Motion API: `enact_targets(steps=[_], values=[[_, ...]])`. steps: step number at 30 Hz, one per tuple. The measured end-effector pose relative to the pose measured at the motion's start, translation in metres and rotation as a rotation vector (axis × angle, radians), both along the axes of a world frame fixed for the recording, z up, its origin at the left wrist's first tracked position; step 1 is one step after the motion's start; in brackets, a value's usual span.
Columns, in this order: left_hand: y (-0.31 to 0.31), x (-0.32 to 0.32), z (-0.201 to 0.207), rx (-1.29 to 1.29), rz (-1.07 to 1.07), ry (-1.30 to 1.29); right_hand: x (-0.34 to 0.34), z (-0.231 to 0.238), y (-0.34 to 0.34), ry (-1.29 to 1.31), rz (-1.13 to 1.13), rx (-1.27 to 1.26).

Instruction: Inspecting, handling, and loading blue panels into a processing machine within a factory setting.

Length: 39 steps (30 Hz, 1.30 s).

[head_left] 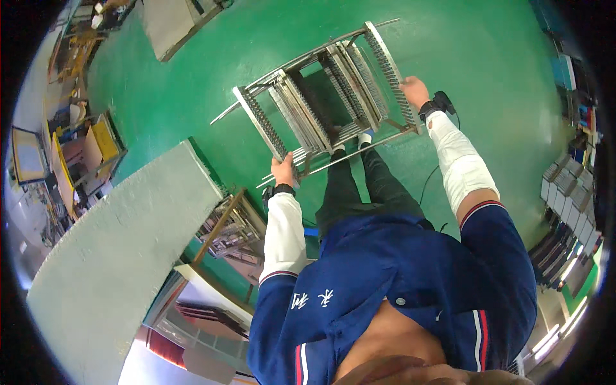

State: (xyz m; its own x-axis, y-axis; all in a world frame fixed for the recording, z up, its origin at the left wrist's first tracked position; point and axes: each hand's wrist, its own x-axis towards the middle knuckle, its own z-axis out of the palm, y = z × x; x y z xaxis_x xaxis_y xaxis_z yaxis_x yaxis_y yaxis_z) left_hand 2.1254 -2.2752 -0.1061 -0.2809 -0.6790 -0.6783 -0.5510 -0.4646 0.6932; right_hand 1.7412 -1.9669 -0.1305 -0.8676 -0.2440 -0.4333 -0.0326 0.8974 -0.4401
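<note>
A metal rack [260,122] with rows of comb-like slots stands in front of my legs. Steel rods run along its long sides, and more slotted bars sit stacked inside its frame. My left hand [282,171] is closed round the near end of the rack's left slotted rail. Farther along on the other side, my right hand [414,92] grips the right slotted rail [388,64] near its middle. White sleeves cover both forearms, and a black strap with a small device circles each wrist. The fingertips of both hands are partly hidden.
A large pale grey tabletop [128,250] lies to my left, above shelves [231,224] holding frames and boards. A grey panel [170,22] is at the far left on the green floor [500,83]. Stacked grey boxes [568,192] line the right side. A thin cable hangs by my right arm.
</note>
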Motion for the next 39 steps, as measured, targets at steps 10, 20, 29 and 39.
enact_targets(steps=[10, 20, 29, 39], values=[[-0.028, 0.016, -0.011, 0.026, -0.182, 0.086, 0.085, 0.044, 0.106, -0.074, -0.16, 0.106], [-0.051, 0.029, -0.008, -0.165, -0.391, -0.134, 0.314, 0.078, 0.159, -0.31, -0.004, 0.132], [-0.068, 0.042, -0.04, -0.431, -1.147, -0.117, 0.387, 0.042, 0.182, -0.115, 0.018, 0.041], [-0.047, 0.075, -0.074, -0.626, -0.804, -0.216, 0.433, 0.075, 0.235, -0.157, -0.591, -0.334]])
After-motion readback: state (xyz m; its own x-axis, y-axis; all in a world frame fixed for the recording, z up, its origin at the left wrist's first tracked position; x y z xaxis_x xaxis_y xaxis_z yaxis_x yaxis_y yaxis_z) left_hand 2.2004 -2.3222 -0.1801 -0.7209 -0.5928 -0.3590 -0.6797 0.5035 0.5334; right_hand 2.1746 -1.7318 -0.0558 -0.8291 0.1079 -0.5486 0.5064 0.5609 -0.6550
